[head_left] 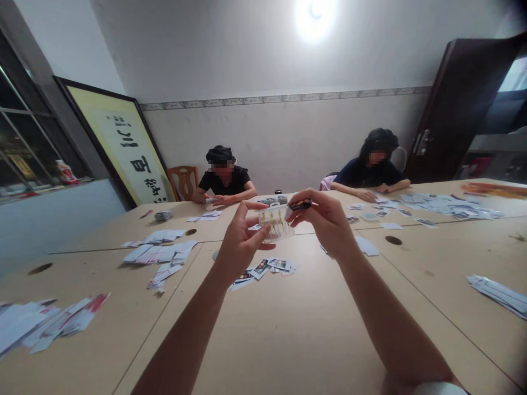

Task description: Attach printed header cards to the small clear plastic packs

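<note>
My left hand (242, 238) is closed on a small clear plastic sheet (276, 224) with rows of thin yellow-green pieces on it; what the pieces are I cannot make out. My right hand (327, 222) pinches a small dark printed card (300, 205) close to the sheet's right edge. Whether card and sheet touch is unclear. Both hands are raised over the table. Below them on the tabletop lies a loose group of small photo-printed cards (262, 267), some overlapping.
White paper piles (160, 252) spread over the left of the light wooden table (263, 340). More cards (444, 206) cover its far right, and a paper stack (498, 296) lies at the right edge. Two people (224, 178) sit opposite, handling cards. Round holes (394, 240) pierce the tabletop.
</note>
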Demonstrator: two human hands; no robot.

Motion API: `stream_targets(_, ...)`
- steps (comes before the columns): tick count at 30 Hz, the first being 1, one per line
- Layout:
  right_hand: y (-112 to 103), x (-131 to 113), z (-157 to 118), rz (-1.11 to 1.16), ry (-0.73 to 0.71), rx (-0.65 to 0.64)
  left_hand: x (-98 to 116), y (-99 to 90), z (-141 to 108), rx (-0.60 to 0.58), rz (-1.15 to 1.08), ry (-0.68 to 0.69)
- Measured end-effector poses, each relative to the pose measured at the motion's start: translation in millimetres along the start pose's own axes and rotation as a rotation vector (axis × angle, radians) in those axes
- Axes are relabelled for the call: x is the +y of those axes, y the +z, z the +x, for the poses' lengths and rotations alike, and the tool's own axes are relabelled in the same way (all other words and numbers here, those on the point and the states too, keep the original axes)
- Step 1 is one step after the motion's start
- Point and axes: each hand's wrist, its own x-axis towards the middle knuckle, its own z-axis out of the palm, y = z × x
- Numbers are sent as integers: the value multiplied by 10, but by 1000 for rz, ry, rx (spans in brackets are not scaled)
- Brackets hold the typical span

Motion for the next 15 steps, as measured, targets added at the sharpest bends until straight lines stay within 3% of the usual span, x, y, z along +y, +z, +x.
stream_targets(8,52,-52,-59,-180,64,-21,0,43,-71,10,24,113)
stream_targets(15,119,-124,-107,-360,2,-84,-36,59,-80,41,60,161)
